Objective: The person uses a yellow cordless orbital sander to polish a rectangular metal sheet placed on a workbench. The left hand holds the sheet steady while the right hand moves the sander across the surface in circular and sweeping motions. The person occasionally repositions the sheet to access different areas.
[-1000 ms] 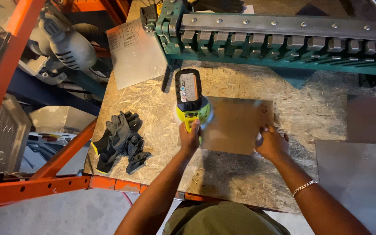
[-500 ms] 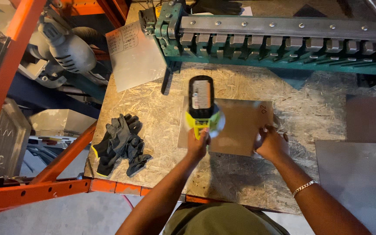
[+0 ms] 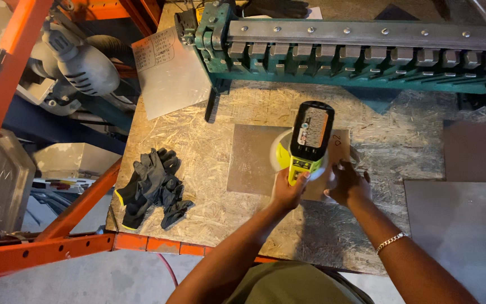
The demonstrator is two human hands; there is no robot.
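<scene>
Nearest on the chipboard worktop (image 3: 209,141) — left hand (image 3: 288,188) gripping yellow-green cordless sander (image 3: 305,141), right hand (image 3: 347,183) flat, pinning square grey metal sheet (image 3: 254,160); beyond, green bending brake (image 3: 367,56). Risk: sheet skidding under light pressure.

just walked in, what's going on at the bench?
A person is running a yellow cordless power tool over a square metal sheet lying flat on the chipboard bench. The left hand grips the tool's handle; the right hand presses the sheet's near right corner down. Black work gloves lie unused to the left, and a green bending machine sits behind.
</scene>
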